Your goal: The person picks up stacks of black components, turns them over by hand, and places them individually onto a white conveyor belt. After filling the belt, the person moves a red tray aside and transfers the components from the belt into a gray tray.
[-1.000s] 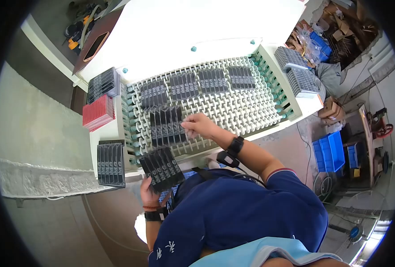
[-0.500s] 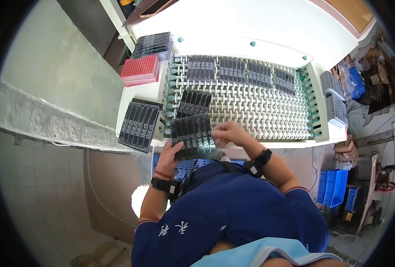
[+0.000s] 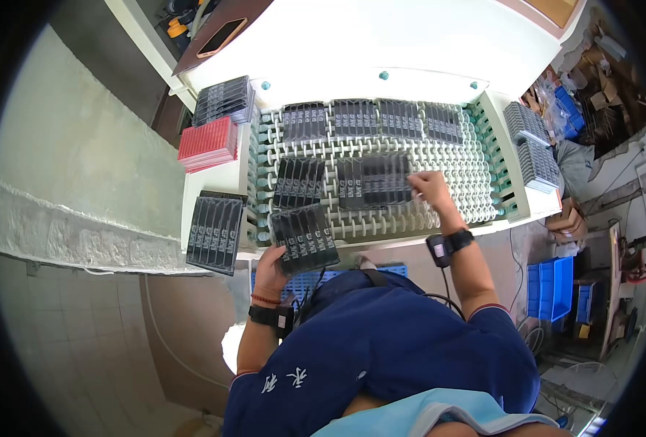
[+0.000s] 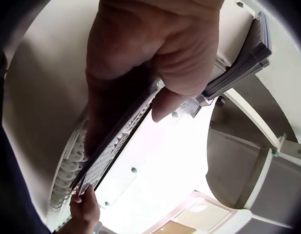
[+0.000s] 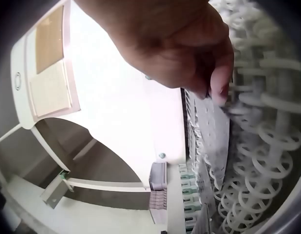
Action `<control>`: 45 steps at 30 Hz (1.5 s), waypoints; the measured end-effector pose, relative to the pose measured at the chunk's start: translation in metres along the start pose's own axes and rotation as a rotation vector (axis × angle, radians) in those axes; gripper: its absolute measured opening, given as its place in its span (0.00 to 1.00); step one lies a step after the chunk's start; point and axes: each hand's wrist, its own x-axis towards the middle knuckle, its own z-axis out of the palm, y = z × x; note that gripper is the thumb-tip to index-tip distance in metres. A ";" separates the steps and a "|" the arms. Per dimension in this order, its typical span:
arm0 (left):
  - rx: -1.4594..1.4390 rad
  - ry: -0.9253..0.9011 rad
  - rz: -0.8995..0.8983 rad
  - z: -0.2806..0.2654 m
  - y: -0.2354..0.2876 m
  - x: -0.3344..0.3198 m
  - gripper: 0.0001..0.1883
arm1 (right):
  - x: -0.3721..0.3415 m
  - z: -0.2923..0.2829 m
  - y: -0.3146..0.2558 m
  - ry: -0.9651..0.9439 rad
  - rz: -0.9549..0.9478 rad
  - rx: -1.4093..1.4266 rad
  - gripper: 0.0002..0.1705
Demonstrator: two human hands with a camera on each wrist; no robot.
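The left hand (image 3: 269, 272) grips a black panel (image 3: 305, 239) near the seven o'clock side of the white rollers (image 3: 439, 160). The right hand (image 3: 431, 189) pinches a blurred panel (image 3: 381, 182) by its three o'clock edge, over the rollers; a third panel (image 3: 299, 182) lies at its nine o'clock, a row of four (image 3: 355, 118) at twelve

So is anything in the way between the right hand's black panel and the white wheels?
Nothing visible: the right hand holds the black panel over the white conveyor wheels; the neighbouring panel lies beside it.
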 end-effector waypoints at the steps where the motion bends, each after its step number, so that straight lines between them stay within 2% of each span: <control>1: 0.004 -0.010 0.007 0.005 -0.001 -0.001 0.17 | 0.003 -0.019 0.005 0.017 -0.028 -0.075 0.12; 3: 0.027 -0.030 0.009 0.007 -0.006 0.002 0.17 | 0.004 -0.044 0.012 0.088 -0.021 -0.191 0.14; 6: 0.097 -0.035 0.018 0.007 -0.011 0.014 0.16 | -0.011 -0.045 0.010 0.312 -0.295 -0.735 0.17; 7: 0.117 -0.019 0.028 0.010 -0.014 0.017 0.16 | -0.023 -0.031 -0.001 0.301 -0.261 -0.619 0.19; 8: 0.140 -0.001 0.035 0.012 -0.017 0.020 0.16 | -0.035 -0.015 -0.015 0.150 -0.231 -0.543 0.20; 9: 0.159 -0.002 0.038 0.014 -0.020 0.025 0.16 | -0.046 0.008 -0.020 0.044 -0.286 -0.362 0.21; 10: 0.178 -0.004 0.039 0.016 -0.023 0.031 0.17 | -0.059 0.029 -0.034 -0.142 -0.222 -0.366 0.22; 11: 0.196 -0.010 0.041 0.019 -0.026 0.036 0.17 | -0.067 0.055 -0.025 -0.236 -0.268 -0.181 0.23; 12: 0.197 -0.028 0.029 0.022 -0.031 0.041 0.17 | -0.077 0.069 -0.030 -0.341 -0.367 -0.190 0.20; 15: 0.195 -0.069 0.032 0.031 -0.035 0.049 0.18 | -0.073 0.062 -0.037 -0.376 -0.032 0.114 0.16; 16: 0.191 -0.074 0.048 0.033 -0.034 0.047 0.18 | -0.065 0.047 -0.032 -0.293 -0.048 0.210 0.13; 18: 0.186 -0.063 0.068 0.032 -0.036 0.042 0.18 | -0.048 -0.008 -0.020 -0.147 -0.046 0.110 0.14; 20: 0.184 -0.040 0.082 0.026 -0.033 0.037 0.18 | -0.033 -0.070 -0.005 0.081 -0.057 0.047 0.17; 21: 0.148 -0.049 0.088 0.024 -0.033 0.036 0.18 | -0.026 -0.097 0.003 0.226 -0.106 -0.004 0.16; 23: 0.084 -0.063 0.097 0.020 -0.030 0.030 0.18 | -0.014 -0.139 0.016 0.397 -0.056 -0.074 0.14; 24: 0.057 -0.055 0.095 0.019 -0.030 0.026 0.18 | -0.007 -0.154 0.024 0.420 -0.036 -0.159 0.13; 27: 0.030 -0.066 0.097 0.022 -0.025 0.014 0.19 | 0.012 -0.163 0.054 0.533 -0.089 -0.848 0.13; 28: 0.049 -0.051 0.100 0.023 -0.023 0.011 0.19 | 0.007 -0.148 0.046 0.673 -0.238 -0.972 0.15; 31: 0.083 -0.003 0.110 0.020 -0.023 -0.001 0.19 | 0.008 -0.082 0.003 0.554 -0.392 -0.800 0.19; 33: 0.091 -0.005 0.117 0.013 -0.023 -0.002 0.18 | 0.006 -0.020 -0.027 0.358 -0.563 -0.755 0.20; 34: 0.090 -0.030 0.109 0.011 -0.022 -0.004 0.18 | -0.005 0.014 -0.056 0.205 -0.587 -0.770 0.22; 35: 0.093 -0.033 0.114 0.009 -0.022 -0.006 0.18 | 0.001 0.045 -0.060 0.108 -0.740 -0.789 0.21; 37: 0.097 -0.043 0.126 0.006 -0.022 -0.010 0.19 | 0.008 0.102 -0.075 -0.065 -0.904 -0.755 0.22; 39: 0.099 -0.016 0.133 0.005 -0.021 -0.016 0.19 | 0.016 0.148 -0.088 -0.170 -0.901 -0.829 0.25; 42: 0.109 0.018 0.151 0.007 -0.017 -0.027 0.18 | 0.043 0.194 -0.081 -0.188 -1.018 -0.985 0.29; 45: 0.099 0.027 0.158 0.000 -0.016 -0.033 0.19 | 0.059 0.210 -0.072 -0.387 -0.920 -1.107 0.31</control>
